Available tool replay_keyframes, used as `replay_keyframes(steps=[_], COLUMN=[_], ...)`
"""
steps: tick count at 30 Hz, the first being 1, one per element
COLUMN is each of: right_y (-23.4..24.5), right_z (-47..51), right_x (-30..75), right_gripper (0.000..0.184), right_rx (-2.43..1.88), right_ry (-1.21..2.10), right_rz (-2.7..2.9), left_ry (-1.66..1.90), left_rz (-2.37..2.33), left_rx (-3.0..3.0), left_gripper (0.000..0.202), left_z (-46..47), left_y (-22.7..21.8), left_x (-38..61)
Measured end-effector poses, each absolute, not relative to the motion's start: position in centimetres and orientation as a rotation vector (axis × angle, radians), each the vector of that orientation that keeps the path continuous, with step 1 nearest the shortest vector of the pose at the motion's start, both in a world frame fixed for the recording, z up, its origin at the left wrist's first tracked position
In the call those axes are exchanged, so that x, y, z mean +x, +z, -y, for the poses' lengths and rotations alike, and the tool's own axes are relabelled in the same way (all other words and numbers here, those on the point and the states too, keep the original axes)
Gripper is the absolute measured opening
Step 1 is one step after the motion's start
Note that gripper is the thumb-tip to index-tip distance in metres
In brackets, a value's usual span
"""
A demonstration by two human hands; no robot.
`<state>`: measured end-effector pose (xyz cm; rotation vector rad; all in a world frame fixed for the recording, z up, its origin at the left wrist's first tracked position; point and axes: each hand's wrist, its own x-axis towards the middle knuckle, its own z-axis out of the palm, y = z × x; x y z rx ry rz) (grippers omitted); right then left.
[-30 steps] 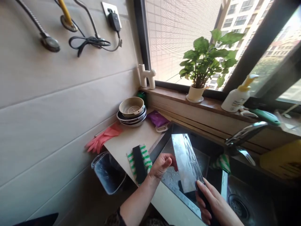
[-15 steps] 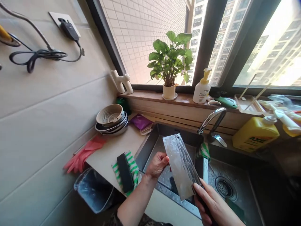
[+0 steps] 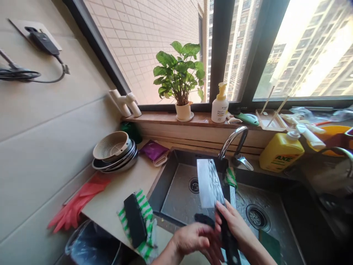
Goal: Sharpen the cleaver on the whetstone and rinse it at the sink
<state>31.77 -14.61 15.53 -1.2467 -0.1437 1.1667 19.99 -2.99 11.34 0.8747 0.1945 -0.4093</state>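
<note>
The cleaver point(image 3: 209, 186) is extending over the front edge of the sink point(image 3: 176, 187), the right hand point(image 3: 235, 222) grasping its handle point(image 3: 228, 239), the left hand point(image 3: 191, 239) hovering unclenched alongside, and a striped cloth point(image 3: 148, 213) is lying at the front edge of the counter point(image 3: 109, 198).

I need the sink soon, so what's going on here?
A person's right hand holds a cleaver by its black handle, blade over the sink. The left hand is open close to the handle; whether it touches is unclear. On the counter, a black block lies on a striped cloth.
</note>
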Motion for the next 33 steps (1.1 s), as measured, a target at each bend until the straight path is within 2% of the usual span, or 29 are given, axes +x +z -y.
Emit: replay_keyframes(steps=[3, 8, 10, 12, 13, 16, 22, 28, 33], right_y=[13.8, 10.8, 10.5, 11.0, 11.5, 12.6, 12.2, 12.2, 13.1], right_z=[12.7, 13.7, 15.1, 16.0, 16.1, 14.5, 10.6, 10.5, 10.0], right_x=[31.3, 34.1, 38.3, 43.5, 46.1, 52.1, 56.0, 56.7, 57.3], right_gripper=[0.053, 0.054, 0.054, 0.046, 0.043, 0.044, 0.055, 0.056, 0.049], right_rx=[-1.347, -1.665, -2.004, -2.411, -2.588, -2.799, -2.834, -2.864, -2.887], right_ry=[0.97, 0.853, 0.597, 0.096, -0.019, 0.109, 0.392, 0.464, 0.47], right_rz=[0.148, 0.448, 0.545, 0.408, 0.337, 0.321, 0.331, 0.375, 0.424], left_ry=[-0.329, -0.275, -0.302, -0.327, -0.34, -0.365, -0.39, -0.407, -0.412], left_rz=[-0.286, -0.639, -0.694, -0.726, -0.734, -0.728, -0.691, -0.645, -0.619], left_rx=[0.837, 0.863, 0.934, 1.01, 1.039, 1.1, 1.204, 1.189, 1.158], left_gripper=[0.084, 0.074, 0.067, 0.059, 0.055, 0.046, 0.032, 0.034, 0.034], left_z=[6.6, 7.4, 6.4, 5.4, 5.1, 4.4, 3.8, 3.3, 3.4], left_y=[10.5, 10.4, 9.9, 9.2, 8.8, 8.1, 8.1, 7.8, 8.0], left_x=[21.1, 22.8, 22.9, 23.0, 23.1, 23.7, 25.1, 26.6, 27.3])
